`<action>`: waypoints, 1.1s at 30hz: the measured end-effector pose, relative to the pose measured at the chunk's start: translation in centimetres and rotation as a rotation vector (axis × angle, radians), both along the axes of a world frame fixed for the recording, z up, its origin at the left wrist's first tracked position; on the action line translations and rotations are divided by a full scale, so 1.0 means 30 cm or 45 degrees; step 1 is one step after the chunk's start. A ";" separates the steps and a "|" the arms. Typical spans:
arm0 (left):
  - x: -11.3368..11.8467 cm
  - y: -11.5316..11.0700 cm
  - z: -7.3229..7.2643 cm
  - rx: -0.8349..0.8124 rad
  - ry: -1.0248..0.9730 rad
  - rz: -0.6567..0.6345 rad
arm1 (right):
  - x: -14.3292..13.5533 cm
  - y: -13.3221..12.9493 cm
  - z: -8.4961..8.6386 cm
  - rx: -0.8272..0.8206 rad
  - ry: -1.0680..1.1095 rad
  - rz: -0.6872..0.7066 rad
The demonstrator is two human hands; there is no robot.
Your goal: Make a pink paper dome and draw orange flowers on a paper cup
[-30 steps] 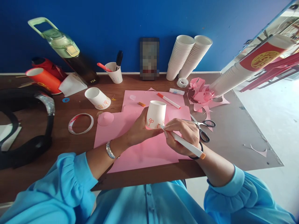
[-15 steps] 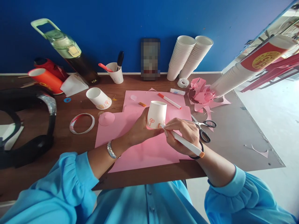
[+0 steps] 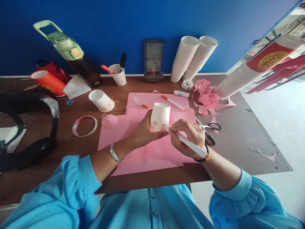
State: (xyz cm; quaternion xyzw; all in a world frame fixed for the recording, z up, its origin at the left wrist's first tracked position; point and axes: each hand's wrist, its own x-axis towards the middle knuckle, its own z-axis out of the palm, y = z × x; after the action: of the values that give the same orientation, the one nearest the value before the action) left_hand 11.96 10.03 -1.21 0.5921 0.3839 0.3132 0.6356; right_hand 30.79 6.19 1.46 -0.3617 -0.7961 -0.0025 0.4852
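Observation:
My left hand (image 3: 145, 129) grips a white paper cup (image 3: 160, 112) upside down above pink paper sheets (image 3: 138, 159). Red-orange flower drawings show on the cup, with a brownish-orange mark at the marker's tip. My right hand (image 3: 187, 135) is closed around a white felt-tip marker (image 3: 193, 145) with an orange end, its tip at the cup's lower right side. On the sheets behind the cup lie a brown-orange marker cap (image 3: 145, 106) and a second white marker (image 3: 173, 103) with red-orange ends. Black-handled scissors (image 3: 209, 138) rest just right of my right hand.
To the left are a decorated paper cup (image 3: 102, 101), a pink paper cone (image 3: 109, 121), a tape roll (image 3: 84, 126) and black headphones (image 3: 47, 144). Behind stand a bottle (image 3: 76, 57), a pen cup (image 3: 119, 76), a phone (image 3: 153, 60) and stacked cups (image 3: 184, 58). Pink scraps (image 3: 207, 92) lie right.
The marker's tip has shifted slightly right along the cup, and a brownish-orange line there shows longer. My left hand keeps the cup in nearly the same place.

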 end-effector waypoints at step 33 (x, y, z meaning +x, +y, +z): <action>0.003 -0.001 0.011 0.021 0.024 0.008 | -0.003 -0.007 0.010 -0.031 0.005 0.084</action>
State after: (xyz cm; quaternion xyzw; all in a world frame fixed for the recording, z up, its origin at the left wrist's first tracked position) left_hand 12.03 10.01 -0.88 0.5990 0.3892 0.3127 0.6260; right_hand 30.71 5.97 1.76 -0.3412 -0.8066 0.0239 0.4821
